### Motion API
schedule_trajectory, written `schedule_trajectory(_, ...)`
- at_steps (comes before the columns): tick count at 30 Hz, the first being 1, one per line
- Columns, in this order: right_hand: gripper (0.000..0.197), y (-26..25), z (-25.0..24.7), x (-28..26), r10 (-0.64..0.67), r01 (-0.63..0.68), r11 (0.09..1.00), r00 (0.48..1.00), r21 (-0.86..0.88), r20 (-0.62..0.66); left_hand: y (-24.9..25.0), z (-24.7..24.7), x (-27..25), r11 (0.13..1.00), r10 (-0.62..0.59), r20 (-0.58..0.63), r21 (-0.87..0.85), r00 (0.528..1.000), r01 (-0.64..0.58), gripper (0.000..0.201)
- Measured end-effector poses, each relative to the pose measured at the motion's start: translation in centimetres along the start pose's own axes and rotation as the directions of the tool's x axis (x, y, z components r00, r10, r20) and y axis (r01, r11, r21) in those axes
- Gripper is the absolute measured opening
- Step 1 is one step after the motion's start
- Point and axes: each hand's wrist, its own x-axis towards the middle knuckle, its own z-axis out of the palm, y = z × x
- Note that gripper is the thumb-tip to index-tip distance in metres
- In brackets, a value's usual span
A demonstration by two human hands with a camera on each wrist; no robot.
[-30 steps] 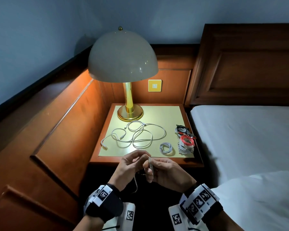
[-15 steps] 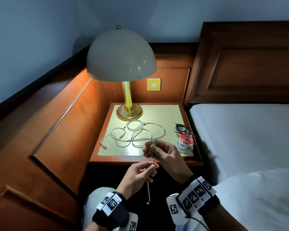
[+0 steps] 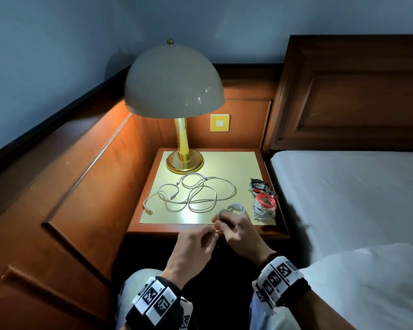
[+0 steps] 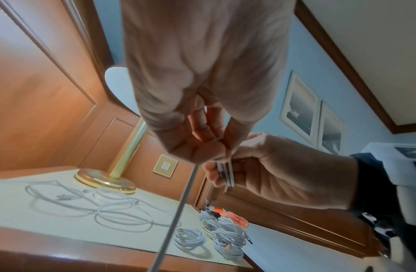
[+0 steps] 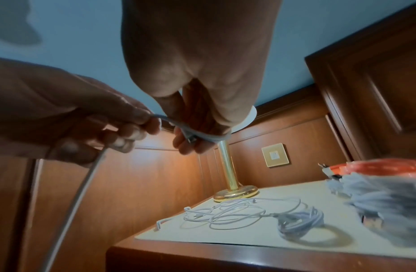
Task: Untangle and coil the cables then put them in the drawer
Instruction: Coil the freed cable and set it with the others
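**Cable mid-wind, free tail hanging to the lower left**

While the left hand (image 3: 196, 244) pinches the thin pale-grey charging cable (image 5: 193, 131) between thumb and fingertips, the right hand (image 3: 236, 231) sits just to its right, fingers curled around the loops already wound there. In the right wrist view the cable runs a short way from the left hand's pinch, at centre left, rightward to the wraps round the right hand's fingers (image 5: 190, 145); the free tail drops from the left hand toward the lower left corner, long axis nearly vertical. The next turn, I judge, depends on the left hand feeding that tail up and rightward over the right fingers.

Moving right across the head view, a loose tangle of white cables (image 3: 191, 194) lies mid-frame on the cream-topped wooden nightstand (image 3: 236, 163), then a small white coil (image 3: 236, 208), then a pile of coiled white, red and black cables (image 3: 264, 201) at the right edge. No drawer is visible, so nothing shows as stowed.
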Motion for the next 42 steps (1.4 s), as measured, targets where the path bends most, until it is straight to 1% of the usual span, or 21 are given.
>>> schedule_trajectory(2,0.023,-0.1,-0.2,-0.3,0.126,-0.138,0.983,0.987,0.122,0.100,-0.5,-0.1,0.4,0.999,0.032,-0.044,0.031,0.999,-0.030,0.004)
schedule_trajectory(4,0.036,-0.6,-0.2,-0.8,0.176,-0.221,0.944,0.966,0.245,0.191,-0.9,-0.5,0.6,0.997,0.062,-0.059,0.046,0.996,-0.059,0.004)
schedule_trajectory(7,0.037,-1.7,-0.1,-1.4,0.233,-0.329,0.853,0.935,0.406,0.267,-1.2,-1.0,1.1,0.998,0.066,-0.035,0.000,0.997,-0.066,0.004)
schedule_trajectory(9,0.036,-2.1,-0.1,-1.7,0.245,-0.384,0.769,0.916,0.511,0.319,-1.3,-1.2,1.3,0.998,0.028,-0.025,-0.061,0.999,-0.030,0.007)
schedule_trajectory(12,0.033,-2.0,-0.2,-1.8,0.204,-0.415,0.705,0.895,0.575,0.397,-1.4,-1.7,1.6,0.982,-0.055,0.027,-0.178,0.998,0.059,0.019)
schedule_trajectory(14,0.033,-2.0,-0.1,-1.8,0.191,-0.445,0.662,0.878,0.603,0.439,-1.5,-2.2,1.7,0.959,-0.108,0.068,-0.255,0.992,0.122,0.019)
schedule_trajectory(17,0.035,-2.3,0.0,-1.8,0.176,-0.472,0.606,0.865,0.641,0.471,-1.3,-2.5,2.1,0.909,-0.178,0.117,-0.361,0.977,0.209,0.014)
schedule_trajectory(21,0.034,-2.5,0.0,-1.9,0.171,-0.511,0.564,0.841,0.648,0.514,-1.4,-2.3,2.0,0.839,-0.241,0.151,-0.464,0.959,0.284,0.016)
schedule_trajectory(25,0.040,-2.4,0.2,-2.0,0.185,-0.522,0.541,0.839,0.660,0.512,-2.3,-2.0,1.7,0.828,-0.208,0.178,-0.492,0.962,0.270,0.017)
schedule_trajectory(26,0.039,-2.5,0.2,-2.1,0.184,-0.519,0.541,0.841,0.662,0.509,-2.4,-1.9,1.6,0.810,-0.197,0.186,-0.522,0.963,0.266,0.016)
schedule_trajectory(27,0.038,-2.5,0.3,-2.1,0.180,-0.516,0.535,0.843,0.669,0.506,-2.4,-1.8,1.5,0.787,-0.191,0.190,-0.557,0.963,0.266,0.014)
schedule_trajectory(29,0.034,-2.6,0.3,-2.3,0.185,-0.520,0.493,0.846,0.698,0.500,-2.5,-1.5,1.3,0.719,-0.188,0.193,-0.640,0.963,0.269,0.008)
schedule_trajectory(31,0.029,-2.6,0.3,-2.4,0.182,-0.516,0.470,0.851,0.717,0.493,-2.5,-1.3,1.3,0.645,-0.190,0.203,-0.712,0.961,0.278,0.013)
schedule_trajectory(34,0.029,-2.7,0.3,-2.3,0.147,-0.478,0.512,0.867,0.713,0.476,-2.2,-1.4,1.5,0.536,-0.217,0.262,-0.773,0.940,0.339,0.019)
schedule_trajectory(37,0.032,-2.7,0.1,-2.1,0.130,-0.475,0.502,0.868,0.723,0.480,-1.8,-1.3,1.3,0.419,-0.267,0.325,-0.809,0.907,0.413,0.021)
schedule_trajectory(38,0.032,-2.6,0.1,-2.0,0.122,-0.470,0.493,0.870,0.732,0.477,-1.8,-1.2,1.3,0.415,-0.282,0.328,-0.805,0.901,0.423,0.022)
schedule_trajectory(40,0.032,-2.7,0.2,-1.9,0.097,-0.449,0.472,0.882,0.758,0.462,-2.1,-0.8,1.2,0.468,-0.315,0.306,-0.774,0.898,0.428,0.024)
schedule_trajectory(41,0.031,-2.9,0.3,-1.9,0.083,-0.438,0.458,0.887,0.773,0.453,-2.2,-0.6,1.1,0.468,-0.330,0.311,-0.766,0.891,0.441,0.026)
schedule_trajectory(42,0.031,-3.1,0.4,-1.8,0.068,-0.429,0.439,0.892,0.789,0.447,-2.3,-0.3,1.0,0.447,-0.347,0.328,-0.766,0.879,0.462,0.027)
